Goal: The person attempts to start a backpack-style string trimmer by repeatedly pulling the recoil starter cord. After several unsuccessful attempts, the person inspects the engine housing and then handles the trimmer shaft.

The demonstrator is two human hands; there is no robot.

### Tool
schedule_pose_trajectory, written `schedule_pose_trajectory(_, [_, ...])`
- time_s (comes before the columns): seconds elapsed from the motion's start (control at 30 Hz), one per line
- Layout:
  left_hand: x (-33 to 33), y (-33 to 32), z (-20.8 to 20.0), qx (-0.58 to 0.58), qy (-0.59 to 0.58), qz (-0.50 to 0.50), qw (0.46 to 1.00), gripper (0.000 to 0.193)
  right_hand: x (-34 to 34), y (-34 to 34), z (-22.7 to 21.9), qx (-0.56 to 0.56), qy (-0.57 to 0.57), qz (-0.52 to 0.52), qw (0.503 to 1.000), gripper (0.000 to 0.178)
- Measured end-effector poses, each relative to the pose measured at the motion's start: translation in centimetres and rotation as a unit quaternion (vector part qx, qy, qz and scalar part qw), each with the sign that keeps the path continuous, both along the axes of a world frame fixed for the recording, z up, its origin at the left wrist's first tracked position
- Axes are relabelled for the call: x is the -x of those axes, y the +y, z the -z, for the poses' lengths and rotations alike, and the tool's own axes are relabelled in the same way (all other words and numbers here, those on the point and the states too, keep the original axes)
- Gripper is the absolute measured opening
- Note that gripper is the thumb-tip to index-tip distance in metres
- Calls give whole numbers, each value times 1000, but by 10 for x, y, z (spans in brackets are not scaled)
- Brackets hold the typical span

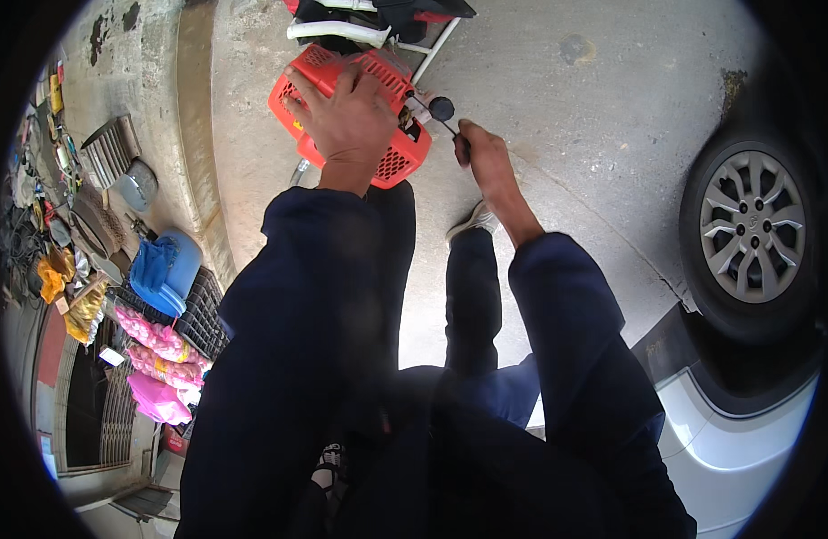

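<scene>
A red machine [400, 160] with slotted and honeycomb vents, like a small engine in a plastic housing, sits on the concrete at the upper middle. My left hand [353, 117] lies on top of it with fingers spread, gripping nothing. To its right, my right hand [486, 154] is closed around a dark handle [461, 150]. A thin dark line runs from that handle to the machine's right side; I cannot tell whether it is a cord or a rod. Close to this line is a round black knob [442, 109]. My left palm hides part of the housing.
Beyond the machine is a white tubular frame [340, 33] with black material. A car wheel [753, 225] stands at the right. On the left are a blue tub [182, 265], pink bundles [167, 350], a metal dustpan-like piece [137, 186] and piled clutter along a raised concrete edge [196, 135].
</scene>
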State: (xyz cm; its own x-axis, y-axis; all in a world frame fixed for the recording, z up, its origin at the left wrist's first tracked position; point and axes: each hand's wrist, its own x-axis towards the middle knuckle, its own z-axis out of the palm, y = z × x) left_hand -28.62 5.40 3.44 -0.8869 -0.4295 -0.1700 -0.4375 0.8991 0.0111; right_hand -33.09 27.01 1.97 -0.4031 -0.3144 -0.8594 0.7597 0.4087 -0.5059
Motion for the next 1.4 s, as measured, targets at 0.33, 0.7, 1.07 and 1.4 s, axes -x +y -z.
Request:
schedule_pose_trajectory(0.33, [-8, -1, 2, 17, 22, 1, 1000, 22, 3, -79, 60, 2, 51, -69, 996, 44])
schedule_pose_trajectory(0.7, [0, 2, -5, 28, 13, -10, 999, 20, -4, -75, 73, 32, 80, -14, 996, 40])
schedule_pose_trajectory(1.07, [1, 7, -6, -13, 31, -30, 999, 24, 2, -76, 70, -17, 101, -85, 991, 43])
schedule_pose_trajectory(1.4, [2, 13, -7, 32, 7, -32, 999, 28, -6, -66, 69, -6, 74, -71, 995, 43])
